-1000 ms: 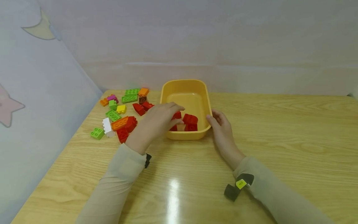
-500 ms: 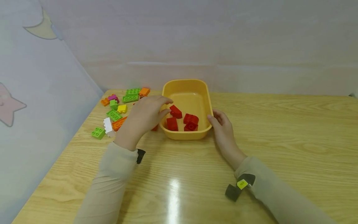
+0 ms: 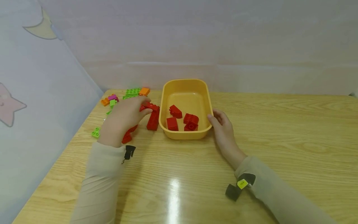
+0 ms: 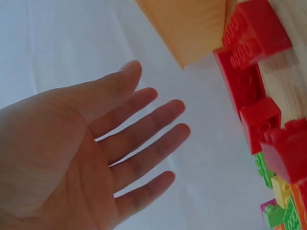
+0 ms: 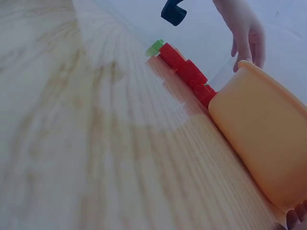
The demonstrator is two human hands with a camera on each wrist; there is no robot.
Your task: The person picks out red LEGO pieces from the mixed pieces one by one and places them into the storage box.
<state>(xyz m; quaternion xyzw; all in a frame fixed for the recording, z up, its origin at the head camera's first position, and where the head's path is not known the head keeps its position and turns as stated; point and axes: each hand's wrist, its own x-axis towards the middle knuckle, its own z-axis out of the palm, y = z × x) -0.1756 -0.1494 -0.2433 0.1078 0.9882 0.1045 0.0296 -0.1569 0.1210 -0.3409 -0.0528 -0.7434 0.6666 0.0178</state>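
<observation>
My left hand hovers above the loose toy bricks left of the yellow bin. In the left wrist view the same hand has its fingers extended and apart, holding nothing. Red bricks lie between it and the bin; some others are hidden beneath the hand. My right hand grips the right side of the yellow bin, thumb at the rim and fingers along the outer wall. Inside, near the front, lie several red bricks, one a sloped red brick. Only dark fingertips show in the right wrist view.
Green bricks, an orange brick and a magenta brick lie at the table's back left. A light green brick sits near the left edge. A pale wall borders the wooden table behind.
My left hand has moved left from above the bin to above the loose bricks, uncovering the red bricks inside. The right hand has stayed at the bin's right side.
</observation>
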